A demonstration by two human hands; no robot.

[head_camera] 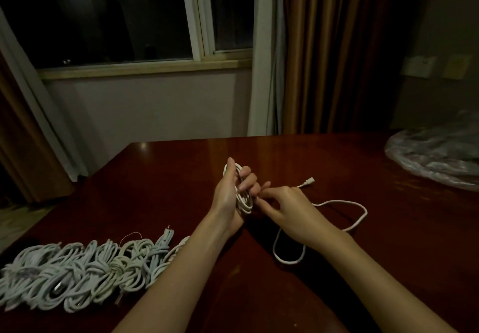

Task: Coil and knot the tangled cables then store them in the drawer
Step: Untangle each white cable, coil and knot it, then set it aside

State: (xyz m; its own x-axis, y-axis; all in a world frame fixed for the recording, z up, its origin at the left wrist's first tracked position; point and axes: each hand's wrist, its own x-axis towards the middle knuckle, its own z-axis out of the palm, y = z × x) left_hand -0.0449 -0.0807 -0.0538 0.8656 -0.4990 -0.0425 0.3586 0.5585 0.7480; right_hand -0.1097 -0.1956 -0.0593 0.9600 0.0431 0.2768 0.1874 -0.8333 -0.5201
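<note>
So the left hand [230, 198] is wrapped around a half-made coil [243, 195] of white cable, thumb up at 12 o'clock and fingers curled through the loops, held just above the dark red worktop [181, 177] roughly mid-frame. The coil's long axis runs about 12 to 6, slightly tilted. The right hand [282, 203] is right beside it at 3 o'clock, fingers bent and seemingly pinching the cable where it leaves the coil, though the exact pinch point is hard to make out in this light. What matters most for the next wrap, I'd say: the loose tail [344, 203] lies off toward 3 to 4 o'clock from the coil, swinging out in a big loop behind the right wrist and back down to about 5 o'clock, with the plug end [309, 180] sitting on the worktop at roughly 2 o'clock of the right hand. So the slack is all on the right hand's side, and that's the hand nearer to feed it in. Still a fair bit of tail to wind before any knot, I reckon. At 8 o'clock there's a pile of knotted cable bundles [77, 273] already done. No drawer visible. Crinkly plastic wrap [435, 156] sits at the far right edge.
</note>
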